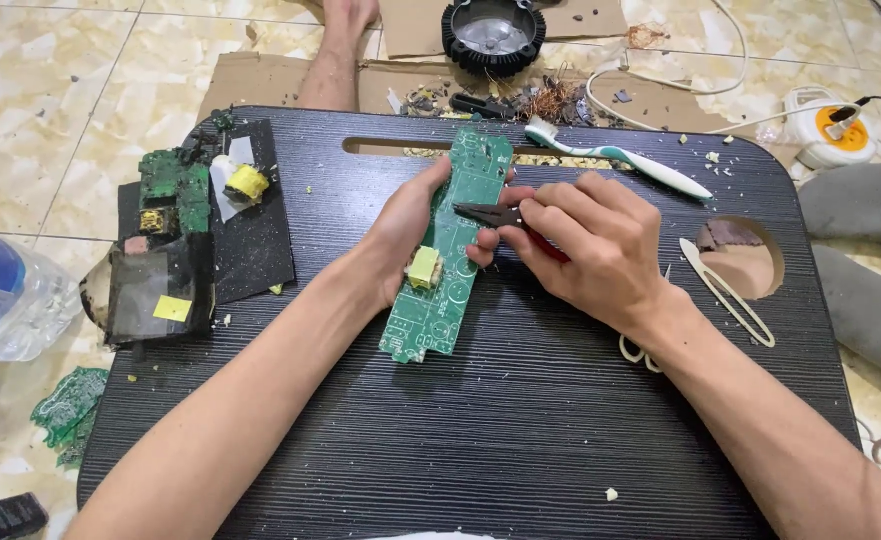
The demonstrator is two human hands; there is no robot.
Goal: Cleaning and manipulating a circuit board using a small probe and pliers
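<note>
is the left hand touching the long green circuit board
Touching: the head view shows the left hand gripping the long green circuit board, its fingers wrapped around the board's left edge.

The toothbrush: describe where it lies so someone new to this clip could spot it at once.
Start at the dark ribbed lap tray and follow its far edge, just right of the long handle slot. The toothbrush lies there slanted, bristles toward the slot. Its white and teal handle sets it apart from the pale tweezers nearer the round hole.
</note>
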